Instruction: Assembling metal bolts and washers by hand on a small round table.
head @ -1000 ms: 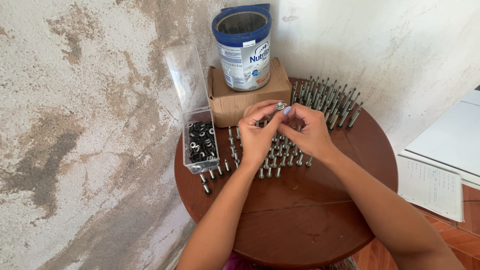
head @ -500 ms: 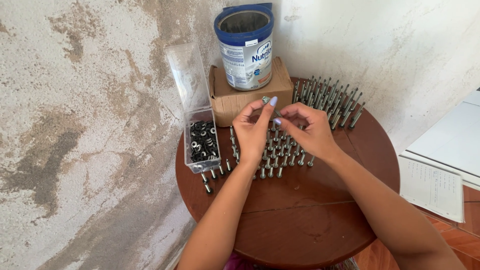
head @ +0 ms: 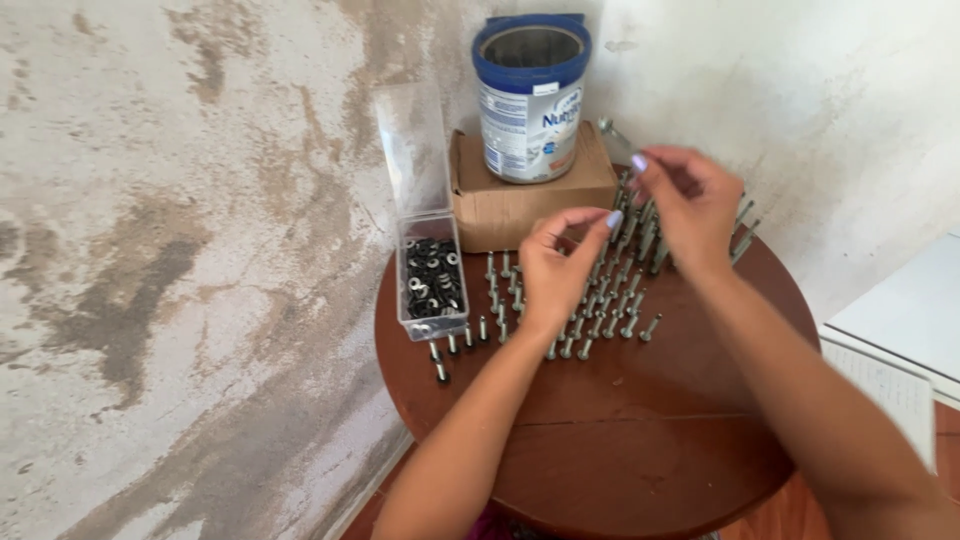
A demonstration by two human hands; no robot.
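Right hand (head: 690, 205) pinches a bolt (head: 612, 132) above the round table's (head: 640, 440) far edge (blurred), left hand (head: 560, 265) hovers loosely curled, holding nothing visible, over bolt rows (head: 590, 315) mid-table.

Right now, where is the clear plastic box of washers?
In the head view, the clear plastic box sits at the round table's left edge, lid open, left of the bolt rows and cardboard box.

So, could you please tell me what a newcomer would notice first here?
Rows of grey metal bolts cover the far half of the round brown wooden table, under the left hand and right hand. Behind stands a blue-rimmed open tin on a cardboard box; at left, a clear plastic box of washers.
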